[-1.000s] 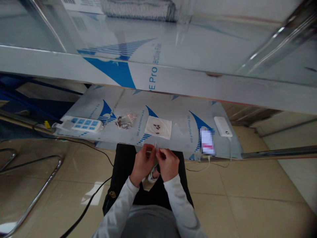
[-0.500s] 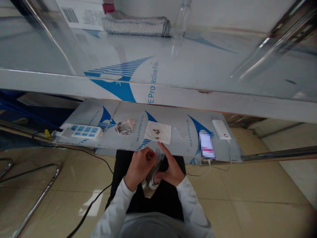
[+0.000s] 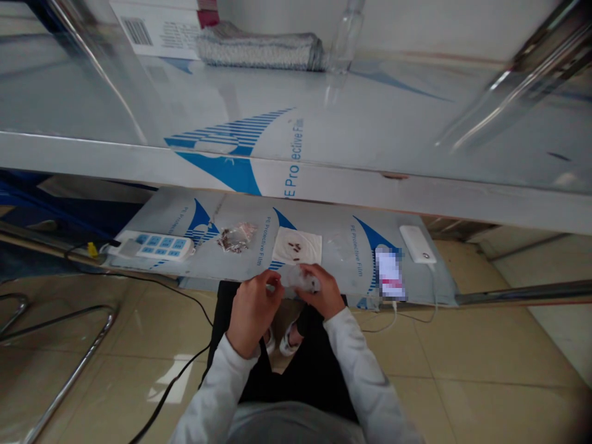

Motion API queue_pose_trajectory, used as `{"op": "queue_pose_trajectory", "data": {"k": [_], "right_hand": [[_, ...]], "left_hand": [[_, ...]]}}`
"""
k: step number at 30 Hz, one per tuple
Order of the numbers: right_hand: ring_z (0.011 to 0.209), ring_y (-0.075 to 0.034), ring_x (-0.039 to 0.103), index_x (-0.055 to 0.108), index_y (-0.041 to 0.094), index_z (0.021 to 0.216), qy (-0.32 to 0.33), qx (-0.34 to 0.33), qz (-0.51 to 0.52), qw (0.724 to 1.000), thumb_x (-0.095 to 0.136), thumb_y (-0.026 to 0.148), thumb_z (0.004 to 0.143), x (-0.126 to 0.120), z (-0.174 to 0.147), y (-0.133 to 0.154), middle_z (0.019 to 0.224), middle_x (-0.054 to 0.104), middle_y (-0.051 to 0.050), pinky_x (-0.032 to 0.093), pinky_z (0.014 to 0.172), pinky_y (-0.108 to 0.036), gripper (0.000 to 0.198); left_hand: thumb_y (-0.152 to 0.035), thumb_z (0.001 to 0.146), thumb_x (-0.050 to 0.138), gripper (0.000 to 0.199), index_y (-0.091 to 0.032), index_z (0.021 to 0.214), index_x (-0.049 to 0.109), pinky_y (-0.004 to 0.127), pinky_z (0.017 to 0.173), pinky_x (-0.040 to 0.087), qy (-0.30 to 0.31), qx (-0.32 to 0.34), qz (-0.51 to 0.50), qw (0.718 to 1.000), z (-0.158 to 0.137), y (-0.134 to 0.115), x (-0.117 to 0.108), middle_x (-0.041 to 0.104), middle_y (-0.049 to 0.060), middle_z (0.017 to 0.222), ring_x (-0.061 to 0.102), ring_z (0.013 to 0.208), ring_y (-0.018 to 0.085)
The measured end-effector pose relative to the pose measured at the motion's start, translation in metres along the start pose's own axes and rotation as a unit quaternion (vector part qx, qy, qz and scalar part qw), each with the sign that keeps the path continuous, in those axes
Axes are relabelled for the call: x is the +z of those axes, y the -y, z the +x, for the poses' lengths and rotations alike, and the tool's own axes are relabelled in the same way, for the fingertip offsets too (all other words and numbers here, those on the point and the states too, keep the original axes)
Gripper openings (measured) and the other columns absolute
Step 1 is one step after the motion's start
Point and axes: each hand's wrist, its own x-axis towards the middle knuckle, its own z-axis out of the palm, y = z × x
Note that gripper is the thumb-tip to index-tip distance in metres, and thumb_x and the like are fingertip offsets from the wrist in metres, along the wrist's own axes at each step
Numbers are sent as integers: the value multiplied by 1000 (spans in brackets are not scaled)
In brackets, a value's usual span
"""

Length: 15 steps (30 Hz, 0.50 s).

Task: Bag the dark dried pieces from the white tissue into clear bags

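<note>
A small clear plastic bag (image 3: 295, 276) spans the gap between my two hands at the front edge of the low shelf. The fingers of my left hand (image 3: 255, 308) are pinched at the bag's left end. On the other side, my right hand (image 3: 327, 295) has thumb and fingers closed on the bag's right part. Just beyond lies a white square sheet (image 3: 308, 245) carrying several small dark brown pieces (image 3: 294, 248). To its left rests a clear bag of small brown and pinkish pieces (image 3: 237, 238). What is inside the held bag, if anything, cannot be made out.
A white power strip (image 3: 164, 245) sits at the shelf's left. On the right are a phone (image 3: 390, 274) and a white power bank (image 3: 416, 244), both with cables. The higher tabletop (image 3: 370, 135) overhangs behind, holding a folded grey cloth (image 3: 261, 49) and a clear bottle (image 3: 346, 40).
My right hand's fingers were spread apart and have closed on the clear bag. The bag, earlier hanging by my left hand, is now stretched sideways between both hands.
</note>
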Motion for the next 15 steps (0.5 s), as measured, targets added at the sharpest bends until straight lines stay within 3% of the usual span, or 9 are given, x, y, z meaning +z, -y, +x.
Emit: {"op": "queue_pose_trajectory", "data": {"k": [3,7,10,15], "right_hand": [[87,-15,62,55,20,121,112,58,-193,973,66,31,77,-8,44,-27,101,64,-4,49,79,-26,46],[101,-24,59,62,17,110,184,81,-312,929,73,25,72,-6,99,-50,108,63,-11,46,89,-39,40],[106,-25,57,61,15,108,231,77,-387,889,67,26,81,5,123,-51,114,61,-11,45,92,-46,30],[103,-22,58,55,16,118,267,60,-457,846,55,32,90,23,138,-36,120,57,-9,50,86,-44,32]], "left_hand": [[-28,82,51,20,-22,94,65,24,64,46,-11,-22,-17,1000,3,24,-2,73,2,85,68,67,16],[-32,84,48,22,-21,89,66,23,65,46,5,-66,-28,997,-6,61,2,74,3,84,69,72,17],[-33,84,48,22,-22,89,66,23,66,46,20,-115,-23,993,-16,83,8,74,3,84,69,74,17],[-33,85,48,20,-24,88,66,24,68,45,32,-157,19,987,-19,109,20,75,2,87,70,80,18]]}}
